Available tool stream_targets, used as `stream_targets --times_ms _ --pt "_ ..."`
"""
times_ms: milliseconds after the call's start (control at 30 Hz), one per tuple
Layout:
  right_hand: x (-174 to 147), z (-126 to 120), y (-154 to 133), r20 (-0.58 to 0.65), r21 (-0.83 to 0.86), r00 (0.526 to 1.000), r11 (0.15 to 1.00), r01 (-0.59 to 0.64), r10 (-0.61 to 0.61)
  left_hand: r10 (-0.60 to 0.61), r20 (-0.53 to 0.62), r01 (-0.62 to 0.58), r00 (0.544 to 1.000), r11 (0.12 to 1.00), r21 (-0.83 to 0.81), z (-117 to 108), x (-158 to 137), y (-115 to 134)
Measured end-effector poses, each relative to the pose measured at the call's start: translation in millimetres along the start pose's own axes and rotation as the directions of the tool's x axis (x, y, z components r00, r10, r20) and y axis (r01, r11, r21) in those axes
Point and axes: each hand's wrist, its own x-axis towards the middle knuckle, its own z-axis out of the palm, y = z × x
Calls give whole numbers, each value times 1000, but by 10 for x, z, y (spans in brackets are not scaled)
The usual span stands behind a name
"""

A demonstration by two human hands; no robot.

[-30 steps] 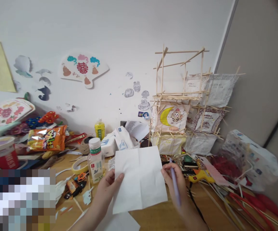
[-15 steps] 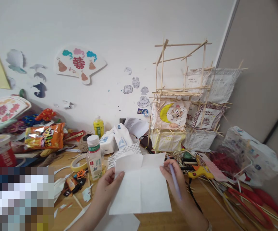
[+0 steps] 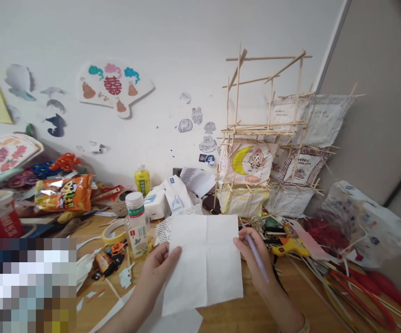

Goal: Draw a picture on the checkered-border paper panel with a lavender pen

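Note:
A white sheet of paper [image 3: 203,268] with creases crossing at its middle is held up over the table. My left hand [image 3: 160,263] pinches its left edge, thumb on the front face. At the right edge, the thumb and fingertips of my right hand [image 3: 254,252] grip the paper. That same hand also carries a light purple pen [image 3: 256,256], slanting across the back of the fingers. Below, another white sheet [image 3: 182,321] lies on the wooden table [image 3: 228,319], partly covered. Behind the held paper, a sheet with a black-and-white pattern [image 3: 162,229] shows only in part.
A clear bottle [image 3: 136,226] and a tape roll [image 3: 113,232] stand left of the paper. A stick frame with drawn panels [image 3: 250,162] rises at the back right. Nearby are a yellow glue gun [image 3: 292,247], red-handled scissors [image 3: 363,296] and a plastic bag [image 3: 370,222].
The paper's upper part, bent along its crease before, now lies flatter with a straighter top edge. Both hands keep their hold, and the view has shifted slightly.

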Motion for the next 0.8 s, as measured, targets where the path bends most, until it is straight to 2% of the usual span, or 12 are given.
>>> stream_targets --times_ms 267,433,500,600,700,800 --pt "5 -72 -60 5 -33 1000 999 -12 12 46 170 -71 984 987 145 30 -67 -32" --pt "89 -193 -134 -68 -157 998 987 -17 6 -11 357 -130 934 920 369 10 -10 -52" --pt "153 -292 -150 -44 -246 998 969 22 -33 -51 384 -163 922 849 503 -105 49 14" --pt "237 -473 -109 83 -342 996 938 61 -35 -163 367 -168 916 675 718 -368 131 146" --pt "265 -642 34 219 -420 973 907 23 77 -256 333 -177 908 486 856 -592 152 229" --pt "246 -761 232 272 -504 949 864 -3 162 -300 299 -199 906 320 926 -676 127 244"
